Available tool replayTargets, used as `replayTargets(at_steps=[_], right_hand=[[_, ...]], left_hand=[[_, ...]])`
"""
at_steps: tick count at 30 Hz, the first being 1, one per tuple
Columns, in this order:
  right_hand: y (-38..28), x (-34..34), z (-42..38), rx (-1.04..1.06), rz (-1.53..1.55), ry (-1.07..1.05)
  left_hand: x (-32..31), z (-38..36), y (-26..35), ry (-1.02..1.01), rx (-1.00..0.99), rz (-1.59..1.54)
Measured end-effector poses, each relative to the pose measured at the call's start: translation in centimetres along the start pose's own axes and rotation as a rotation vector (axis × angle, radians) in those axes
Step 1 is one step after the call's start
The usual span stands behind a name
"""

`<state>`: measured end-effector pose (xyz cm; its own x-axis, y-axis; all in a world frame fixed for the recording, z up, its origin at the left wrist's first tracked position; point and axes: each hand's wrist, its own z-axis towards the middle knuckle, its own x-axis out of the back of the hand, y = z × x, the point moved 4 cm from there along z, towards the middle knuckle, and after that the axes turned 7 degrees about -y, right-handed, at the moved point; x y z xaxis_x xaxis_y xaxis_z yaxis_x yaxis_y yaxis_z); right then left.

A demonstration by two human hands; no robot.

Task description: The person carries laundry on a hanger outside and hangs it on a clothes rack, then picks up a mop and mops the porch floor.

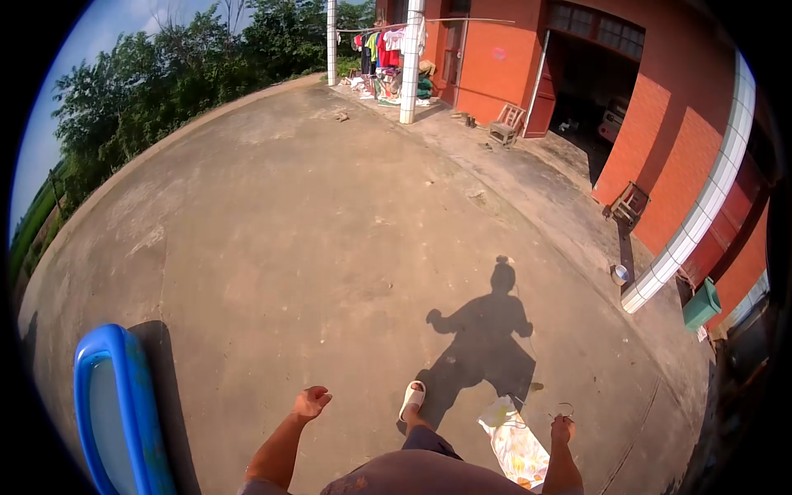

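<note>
My left hand [313, 402] is held out over the concrete at the lower middle, its fingers curled, with nothing visible in them. At the lower right, my right hand [563, 427] pinches a thin wire-like loop [564, 408] that rises above the fingers. Just left of that hand is a white plastic bag [518, 444] with orange and yellow patches, its top bunched with a greenish tint. Whether the loop is joined to the bag cannot be made out. One foot in a white sandal [412, 399] is on the ground between my hands.
A blue inflatable pool [136, 412] lies at the lower left. Along the orange building stand tiled pillars [689, 227], wooden chairs [506, 124], a metal bucket [619, 275] and a green bin [702, 305]. Clothes [384, 49] hang near the far pillars. Trees line the left edge.
</note>
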<state>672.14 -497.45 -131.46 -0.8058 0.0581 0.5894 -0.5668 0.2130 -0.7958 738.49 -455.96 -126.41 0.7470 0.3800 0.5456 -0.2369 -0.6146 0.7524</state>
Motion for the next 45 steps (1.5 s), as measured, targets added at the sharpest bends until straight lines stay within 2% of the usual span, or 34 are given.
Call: replayTargets(at_steps=[3,4,5,6,7,8,9,10,13,17,19,22,23,26,28,30,32,35,36,38,39,40,42,45], right_hand=[[-2.3,-8.6,10.3,0.014,-0.062,0.043],[-5.5,-11.8,14.7,0.023,-0.056,0.041],[-7.6,-13.9,17.1,0.120,-0.263,0.077],[-10.4,-16.4,19.3,0.219,-0.460,0.114],[-13.7,-18.7,22.1,0.216,-0.449,0.111],[-17.6,-20.6,24.5,0.156,-0.316,0.037],[-21.2,-23.1,27.0,0.096,-0.189,-0.036],[-25.1,-25.3,29.6,0.097,-0.192,-0.038],[-35.5,-32.7,37.9,0.186,-0.185,-0.097],[-46.1,-43.0,46.9,0.205,-0.123,-0.196],[-51.2,-48.7,50.8,0.252,-0.024,-0.175],[-54.0,-56.2,58.7,0.152,0.038,-0.221],[-55.5,-58.2,61.2,0.152,0.023,-0.218],[-65.3,-64.1,64.8,0.294,0.030,-0.172],[-71.4,-67.0,67.7,0.321,-0.005,-0.143],[-78.1,-69.2,72.5,0.369,-0.041,-0.135],[-82.7,-74.4,78.8,0.420,0.021,-0.105],[-90.2,-81.8,87.3,0.417,0.042,-0.132],[-90.2,-85.1,89.5,0.405,0.028,-0.151],[-95.4,-91.7,96.4,0.431,0.005,-0.166],[-98.0,-94.7,98.7,0.430,0.003,-0.181],[-101.0,-97.8,100.6,0.445,0.040,-0.244],[-107.7,-102.9,103.8,0.457,0.074,-0.324],[-117.9,-111.1,109.2,0.471,0.164,-0.460]], left_hand=[[-2.5,11.0,-3.8,0.044,0.029,0.078],[-3.1,13.7,-4.6,-0.011,0.195,0.045],[-3.5,13.7,-6.5,-0.078,0.374,0.022],[-4.1,14.8,-9.9,-0.274,0.569,0.137],[-5.2,16.2,-13.0,-0.554,0.706,0.292],[-4.9,15.5,-12.9,-0.692,0.802,0.285],[-3.6,16.0,-11.6,-0.656,0.877,0.190],[-2.8,17.0,-10.7,-0.603,0.937,0.103],[-1.1,23.2,-8.4,-0.472,1.043,-0.067],[1.1,36.1,-5.7,-0.379,1.103,-0.163],[2.5,45.1,-4.3,-0.364,1.094,-0.179],[4.6,60.8,-0.3,-0.335,1.017,-0.153],[5.6,66.3,1.6,-0.308,0.949,-0.118],[10.8,84.3,10.1,-0.142,0.499,-0.124],[14.5,94.8,16.3,-0.144,0.357,-0.127],[20.0,102.0,27.7,-0.073,0.292,-0.125],[22.3,111.1,30.8,0.016,0.190,-0.190],[23.2,120.2,32.5,0.104,0.234,-0.214],[22.5,121.5,31.2,0.099,0.260,-0.211],[21.6,125.1,30.7,0.026,0.490,-0.181],[21.3,125.8,30.6,-0.099,0.707,-0.083],[18.7,127.1,24.4,-0.217,0.879,-0.165],[19.2,127.6,27.6,-0.346,1.020,-0.157],[20.2,132.8,31.3,-0.335,1.048,-0.254]])
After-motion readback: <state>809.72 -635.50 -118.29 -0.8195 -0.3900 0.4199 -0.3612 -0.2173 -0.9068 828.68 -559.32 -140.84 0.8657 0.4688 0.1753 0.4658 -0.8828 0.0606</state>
